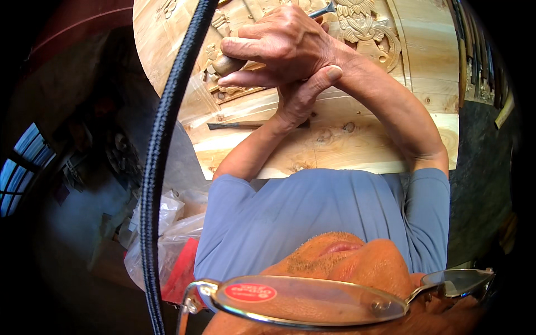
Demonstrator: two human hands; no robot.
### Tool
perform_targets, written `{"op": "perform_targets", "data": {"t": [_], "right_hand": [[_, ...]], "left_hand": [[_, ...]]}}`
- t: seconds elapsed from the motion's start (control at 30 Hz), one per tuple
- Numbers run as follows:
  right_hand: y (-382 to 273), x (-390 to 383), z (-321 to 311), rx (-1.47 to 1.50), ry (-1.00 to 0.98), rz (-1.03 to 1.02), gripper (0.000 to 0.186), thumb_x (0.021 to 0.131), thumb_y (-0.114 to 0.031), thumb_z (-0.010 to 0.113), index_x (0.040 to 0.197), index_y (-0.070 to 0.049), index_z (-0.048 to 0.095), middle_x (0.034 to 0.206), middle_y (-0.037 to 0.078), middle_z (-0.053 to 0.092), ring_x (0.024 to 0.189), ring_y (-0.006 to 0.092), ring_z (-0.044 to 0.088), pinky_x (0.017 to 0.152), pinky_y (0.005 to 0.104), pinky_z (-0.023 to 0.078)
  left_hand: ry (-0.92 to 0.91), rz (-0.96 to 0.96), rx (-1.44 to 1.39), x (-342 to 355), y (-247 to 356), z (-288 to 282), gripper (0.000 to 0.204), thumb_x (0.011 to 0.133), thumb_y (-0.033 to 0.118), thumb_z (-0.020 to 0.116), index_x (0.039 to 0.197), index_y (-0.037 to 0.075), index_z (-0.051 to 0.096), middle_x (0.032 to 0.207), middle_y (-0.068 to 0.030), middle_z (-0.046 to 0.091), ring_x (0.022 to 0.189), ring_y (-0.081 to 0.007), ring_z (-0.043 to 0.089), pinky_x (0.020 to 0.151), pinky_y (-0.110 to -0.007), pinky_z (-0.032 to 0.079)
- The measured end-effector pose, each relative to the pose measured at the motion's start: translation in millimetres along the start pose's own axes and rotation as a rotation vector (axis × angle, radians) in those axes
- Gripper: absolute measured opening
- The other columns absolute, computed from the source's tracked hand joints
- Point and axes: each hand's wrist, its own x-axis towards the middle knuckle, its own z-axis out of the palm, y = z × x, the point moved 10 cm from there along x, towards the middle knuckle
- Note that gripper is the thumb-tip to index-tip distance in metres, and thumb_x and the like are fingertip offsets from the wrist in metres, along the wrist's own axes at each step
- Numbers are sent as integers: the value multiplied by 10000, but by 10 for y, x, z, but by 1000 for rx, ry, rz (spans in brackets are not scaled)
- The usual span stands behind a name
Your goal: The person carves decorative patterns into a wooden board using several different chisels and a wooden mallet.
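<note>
pale, knotty wood fills the top of my view: a carved wooden panel point(357, 139) with a raised floral relief point(363, 25) near its upper edge. my two hands are crossed over it. the right hand point(279, 47) sits on top, fingers curled tight round the rounded wooden handle of a chisel point(226, 64); the tool's metal blade pokes out past the knuckles at the top, its tip lying against the carved flower. the left hand point(298, 97) is tucked underneath, thumb pressed up against the right wrist; i cannot tell whether its fingers are gripping anything, since the upper hand hides them. a second, dark slim tool point(234, 126) lies flat on the panel just beside the left wrist. to the left, a black braided cord point(162, 139) runs down the frame, with crumpled clear plastic bags point(167, 223) below the panel's edge.
</note>
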Motion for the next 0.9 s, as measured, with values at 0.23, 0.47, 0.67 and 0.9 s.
{"op": "perform_targets", "data": {"t": [0.23,0.47,0.67,0.9], "right_hand": [[84,-1,96,-14,-101,91,256,903,-350,799,941,-132,670,754,31,636,612,172,641,517,331,491],[599,-113,-839,-572,-344,427,285,945,-295,802,1101,-69,728,803,64,736,596,144,663,526,293,504],[-27,-1022,-1182,-555,-451,403,341,841,-317,896,1040,-76,760,709,33,703,531,146,622,499,316,487],[-645,-1392,-972,-530,-576,463,400,739,-260,913,1013,-43,719,802,67,674,668,244,631,614,372,503]], "left_hand": [[3,65,-108,14,30,-11,837,873,206,876,1528,-60,428,1467,-174,579,1343,-235,573,1186,-379,433],[-116,280,510,-308,589,273,315,891,142,861,1157,9,757,1021,-135,800,891,-223,771,791,-343,628],[-160,565,867,-987,614,263,369,814,118,889,1153,52,759,875,-86,772,717,-215,739,578,-309,546],[-108,794,944,-1031,1006,500,486,838,156,897,1260,35,690,964,-95,786,749,-207,757,618,-290,589]]}}
